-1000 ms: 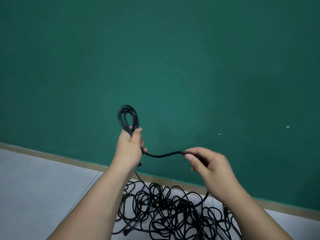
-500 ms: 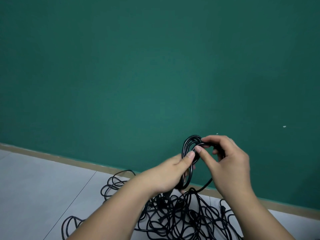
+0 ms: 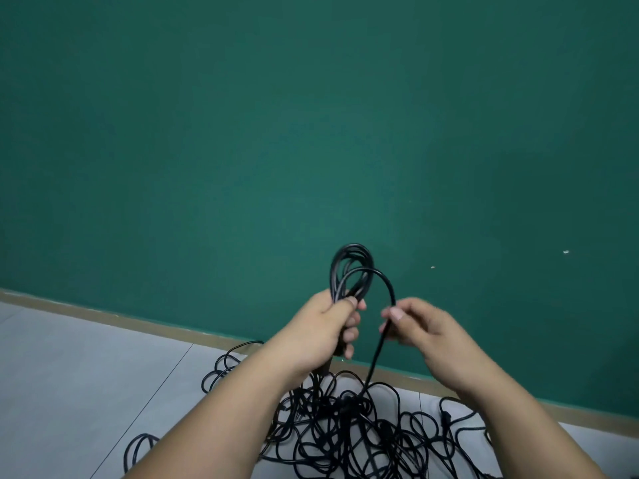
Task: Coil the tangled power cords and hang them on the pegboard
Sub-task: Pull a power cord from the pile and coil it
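Right hand [image 3: 425, 326] parted, pinching cord [image 3: 388, 283] — tangle [image 3: 345, 430] below.

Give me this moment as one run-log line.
step: coiling | left hand: grips coil | right hand: pinches cord rising from tangle | tangle: on floor | pegboard: not in view
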A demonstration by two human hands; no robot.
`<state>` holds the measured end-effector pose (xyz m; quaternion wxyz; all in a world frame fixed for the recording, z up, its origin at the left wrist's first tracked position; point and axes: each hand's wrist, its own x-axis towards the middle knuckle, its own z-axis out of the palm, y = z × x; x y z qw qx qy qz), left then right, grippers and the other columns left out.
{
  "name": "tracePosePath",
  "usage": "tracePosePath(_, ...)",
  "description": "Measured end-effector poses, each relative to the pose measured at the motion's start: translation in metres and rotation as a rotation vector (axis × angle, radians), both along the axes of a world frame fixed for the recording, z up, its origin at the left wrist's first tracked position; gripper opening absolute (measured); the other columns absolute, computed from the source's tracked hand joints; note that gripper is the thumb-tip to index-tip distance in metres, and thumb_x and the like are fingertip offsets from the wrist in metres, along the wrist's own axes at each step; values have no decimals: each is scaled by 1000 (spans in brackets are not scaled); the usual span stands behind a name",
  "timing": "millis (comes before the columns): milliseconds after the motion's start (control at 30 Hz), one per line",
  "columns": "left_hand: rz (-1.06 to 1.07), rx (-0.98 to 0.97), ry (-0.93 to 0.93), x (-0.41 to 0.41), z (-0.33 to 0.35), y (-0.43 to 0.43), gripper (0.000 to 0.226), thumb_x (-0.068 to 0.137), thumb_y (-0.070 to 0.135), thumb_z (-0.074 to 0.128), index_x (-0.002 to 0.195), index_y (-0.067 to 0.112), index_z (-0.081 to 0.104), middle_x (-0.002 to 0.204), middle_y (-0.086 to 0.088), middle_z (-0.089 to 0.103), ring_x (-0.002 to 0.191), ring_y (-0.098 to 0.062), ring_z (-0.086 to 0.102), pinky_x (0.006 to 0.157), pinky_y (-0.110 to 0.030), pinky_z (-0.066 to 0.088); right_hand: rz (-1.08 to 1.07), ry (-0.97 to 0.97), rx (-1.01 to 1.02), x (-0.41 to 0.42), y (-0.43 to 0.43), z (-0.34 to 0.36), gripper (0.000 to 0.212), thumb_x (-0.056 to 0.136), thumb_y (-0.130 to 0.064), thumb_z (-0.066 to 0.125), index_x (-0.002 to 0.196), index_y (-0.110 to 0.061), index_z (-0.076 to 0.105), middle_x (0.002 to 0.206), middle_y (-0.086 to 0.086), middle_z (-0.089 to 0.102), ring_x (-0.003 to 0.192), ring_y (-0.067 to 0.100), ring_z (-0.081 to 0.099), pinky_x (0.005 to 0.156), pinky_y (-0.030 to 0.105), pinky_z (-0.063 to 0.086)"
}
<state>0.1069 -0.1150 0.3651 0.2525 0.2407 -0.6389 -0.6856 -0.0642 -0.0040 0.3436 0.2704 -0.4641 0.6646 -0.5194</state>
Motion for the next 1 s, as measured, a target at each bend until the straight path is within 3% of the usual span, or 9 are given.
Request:
tracePosePath(33, 41, 33, 40, 1, 1, -3, 17, 112, 14, 42, 106, 7, 57, 70, 3, 43, 60, -12, 42, 51, -28, 43, 41, -5, 36, -1, 0, -3, 18, 105, -30, 59, 101, -18, 72, 91, 5, 78, 93, 26, 75, 100, 55, 56)
tracePosePath(133, 113, 86, 117, 2, 3, -6, 17, 112, 14, 43, 106, 8, 57, 70, 3, 45, 61, -14, 42, 52, -29, 42, 16, -21, -32, 4, -1, 1, 31, 111, -18, 52, 87, -23, 70, 85, 2, 72, 91, 32, 74, 89, 51, 61)
tracePosePath(233, 158, 163, 201, 1, 6, -3, 15, 112, 15, 43, 108, 8, 56, 71, 2, 44, 61, -15, 42, 52, -30, 41, 69, -56, -93, 14, -2, 9, 19, 110, -25, 51, 104, -19, 68, 104, 2, 75, 100, 23, 73, 87, 43, 62)
tracePosePath(300, 161, 187, 250, -1, 8, -2, 14, 111, 15, 44, 108, 8, 56, 72, 1, 44, 61, -15, 42, 52, -30, 41, 140, -73, -33, 19, -3, 6, 15, 104, -29, 61, 111, -16, 65, 106, 7, 75, 103, 28, 72, 88, 43, 59)
tracePosePath(533, 144, 235, 329, 0, 11, 0, 12, 110, 13, 46, 109, 6, 55, 74, -1, 44, 62, -15, 43, 52, -30, 41, 136, -71, -9, 34, -14, -5, 9, 109, -20, 57, 101, -16, 60, 100, 9, 77, 96, 31, 70, 91, 52, 58)
tracePosePath(667, 191, -23, 113, 1, 3, -9, 17, 108, 10, 42, 103, 10, 59, 71, 2, 40, 59, -14, 39, 50, -31, 41, -41, -82, -243, 41, -13, 9, 10, 108, -11, 55, 101, -11, 61, 79, 1, 72, 73, 16, 60, 70, 34, 53)
tracePosePath(800, 119, -258, -130, 2, -7, -11, 22, 104, 36, 50, 95, 17, 57, 70, 3, 40, 60, -16, 42, 53, -33, 43, -256, 67, -519, 44, 2, 43, 7, 103, -17, 64, 104, -21, 70, 85, -3, 72, 81, 8, 68, 77, 18, 53)
tracePosePath(900, 29, -393, -171, 2, -7, -5, 28, 100, 46, 62, 91, 21, 55, 74, 6, 45, 67, -13, 47, 59, -30, 46, -366, 125, -415, 35, 2, 33, 8, 102, -23, 68, 99, -30, 71, 84, -8, 76, 74, 10, 69, 73, 33, 58)
tracePosePath(1000, -5, -422, -146, -3, -8, -2, 31, 94, 51, 65, 105, 22, 64, 84, 11, 58, 77, -5, 55, 69, -29, 51, -342, 23, -315, 30, -2, 18, 8, 100, -19, 71, 95, -23, 73, 79, 0, 77, 60, 18, 65, 61, 39, 58)
